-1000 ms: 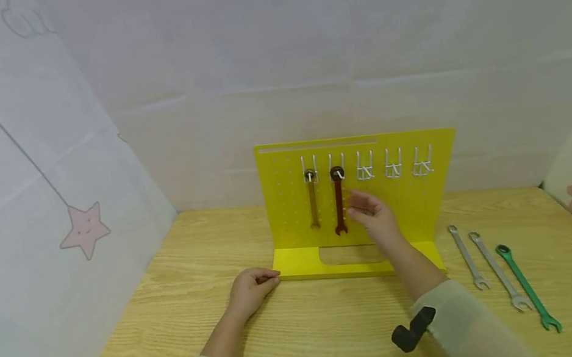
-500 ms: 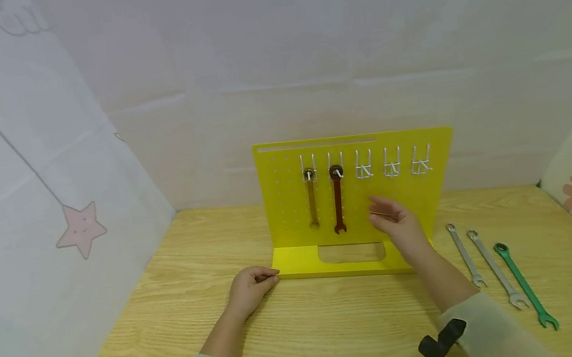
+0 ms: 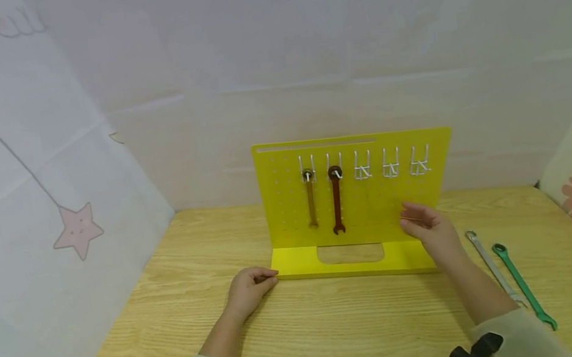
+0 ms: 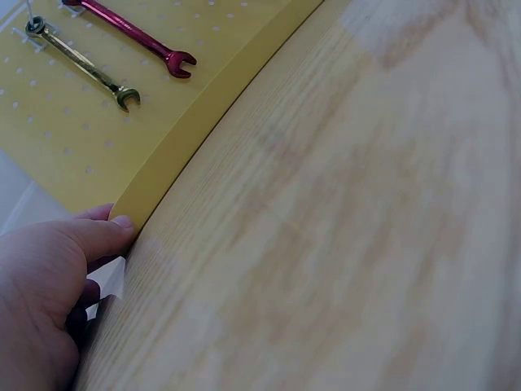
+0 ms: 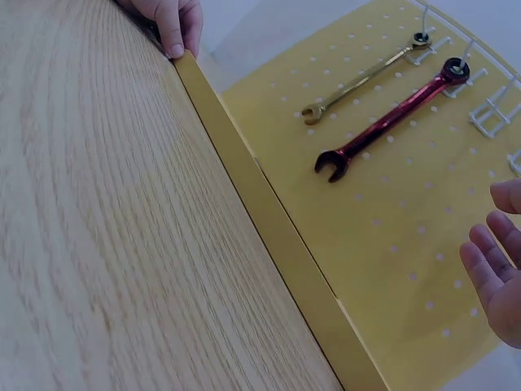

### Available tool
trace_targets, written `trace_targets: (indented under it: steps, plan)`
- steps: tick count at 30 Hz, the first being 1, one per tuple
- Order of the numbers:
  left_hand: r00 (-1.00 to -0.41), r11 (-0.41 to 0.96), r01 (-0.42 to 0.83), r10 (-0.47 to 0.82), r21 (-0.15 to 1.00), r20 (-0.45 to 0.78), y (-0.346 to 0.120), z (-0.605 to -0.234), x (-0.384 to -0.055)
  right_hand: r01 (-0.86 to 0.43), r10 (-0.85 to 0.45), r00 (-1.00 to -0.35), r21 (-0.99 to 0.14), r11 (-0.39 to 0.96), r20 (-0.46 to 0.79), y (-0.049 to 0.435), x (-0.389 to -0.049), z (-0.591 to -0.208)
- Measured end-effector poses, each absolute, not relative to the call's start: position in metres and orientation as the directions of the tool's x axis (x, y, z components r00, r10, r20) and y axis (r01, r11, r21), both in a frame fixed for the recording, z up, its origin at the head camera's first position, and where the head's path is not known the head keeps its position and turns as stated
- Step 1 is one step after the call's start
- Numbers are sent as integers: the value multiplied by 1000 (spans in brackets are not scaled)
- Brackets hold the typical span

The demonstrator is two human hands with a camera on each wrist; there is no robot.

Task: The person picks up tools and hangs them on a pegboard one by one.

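Note:
My left hand [image 3: 247,292] pinches the front left corner of the yellow pegboard stand [image 3: 295,257]; the left wrist view has thumb and fingers at that corner. On the board's two leftmost hooks hang a small gold combination wrench [image 3: 311,202] and a larger red combination wrench [image 3: 337,201], their ring ends up and open jaws down. My right hand [image 3: 432,230], fingers loosely bent and holding nothing, is in front of the board's lower right part. In the right wrist view its fingers [image 5: 488,252] are spread beside the board.
Several white wire hooks [image 3: 362,166] to the right of the red wrench carry nothing. On the wooden table [image 3: 342,330], right of the stand, lie a silver wrench [image 3: 489,262] and a green wrench [image 3: 524,288]. My right forearm covers the spot of another silver wrench.
My right hand has moved right and slightly down, from beside the red wrench to the board's right side, now hiding one silver wrench. The left hand has stayed at the stand's corner.

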State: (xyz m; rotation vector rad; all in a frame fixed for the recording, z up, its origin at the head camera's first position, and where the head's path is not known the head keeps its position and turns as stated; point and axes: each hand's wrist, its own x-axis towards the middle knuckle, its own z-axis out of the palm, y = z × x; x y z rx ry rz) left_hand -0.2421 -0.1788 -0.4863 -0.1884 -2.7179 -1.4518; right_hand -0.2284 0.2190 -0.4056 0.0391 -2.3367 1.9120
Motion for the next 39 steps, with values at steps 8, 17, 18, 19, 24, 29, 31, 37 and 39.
trace_targets:
  steps: [8,17,18,19,24,29,31,37,39]
  plan:
    - [-992,550,125,79,826,97,-178,-488,-242,-125,46,-990,-973,193,136,241,-219,-408]
    - [-992,547,127,80,828,99,-177,-489,-242,-83,122,-986,-973,214,110,267,-203,-414]
    - [-992,543,127,83,830,98,-177,-488,-242,-78,130,-986,-976,202,106,270,-202,-414]
    - [-992,540,128,84,832,98,-177,-488,-242,-75,136,-985,-976,203,104,273,-200,-414]
    - [-991,539,130,87,832,98,-176,-489,-242,-73,151,-982,-969,234,111,289,-193,-417]
    - [-991,543,132,87,829,101,-176,-490,-242,-65,170,-979,-959,276,115,304,-186,-422]
    - [-991,543,135,87,829,104,-175,-489,-242,-59,182,-977,-964,258,109,310,-183,-425]
    - [-991,546,135,88,827,104,-175,-489,-242,-50,200,-976,-983,176,86,326,-175,-434]
    - [-991,543,135,90,829,103,-175,-489,-242,-49,206,-976,-991,124,74,331,-173,-436]
